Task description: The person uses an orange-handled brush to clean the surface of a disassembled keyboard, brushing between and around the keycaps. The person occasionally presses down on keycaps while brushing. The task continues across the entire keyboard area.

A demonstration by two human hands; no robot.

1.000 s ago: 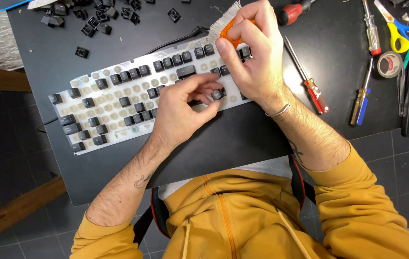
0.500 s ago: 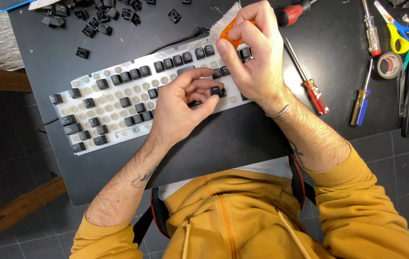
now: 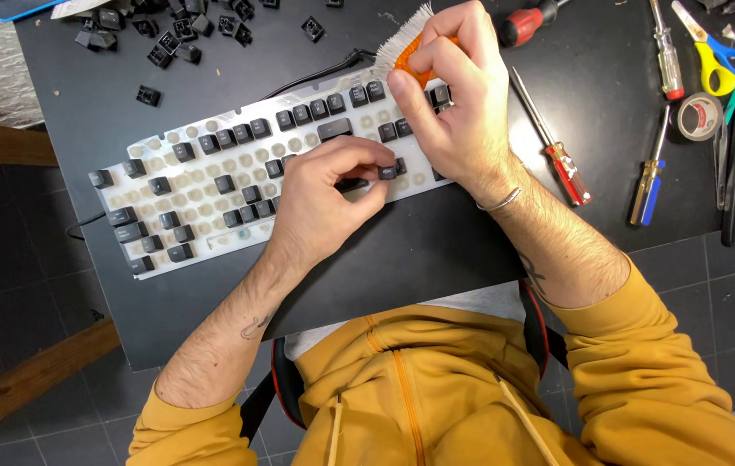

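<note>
— From the head view, what's different from a second ago?

— Very little. The left hand (image 3: 324,203) has slid a touch to the right along the lower row of the keyboard (image 3: 212,185), and its fingertips now pinch down on one dark keycap (image 3: 387,172) near the middle of the frame. It was already at that spot half a second ago, so the change is only a firmer curl.

— And the other one?

— The right hand (image 3: 462,103) hasn't budged. It stays closed around an orange brush with white bristles (image 3: 406,43), bristles fanned out toward the upper middle, resting at the keyboard's upper right end.

— So what does that tell you?

— I'd judge the work is still on that one cap, with the brush merely parked in the grip. Many sockets on the white plate are bare; roughly half the caps are seated.

— What else is around?

— Loose keycaps (image 3: 169,30) are scattered at the upper left of the worktop (image 3: 402,250). To the right lie a red-handled screwdriver (image 3: 553,142), a blue and yellow one (image 3: 648,181), yellow-handled scissors (image 3: 717,56) and a roll of tape (image 3: 700,116).

— Anything in the way?

— The right wrist lies across the keyboard's right end and hides the keys under it. The tools are well apart from both hands.
</note>
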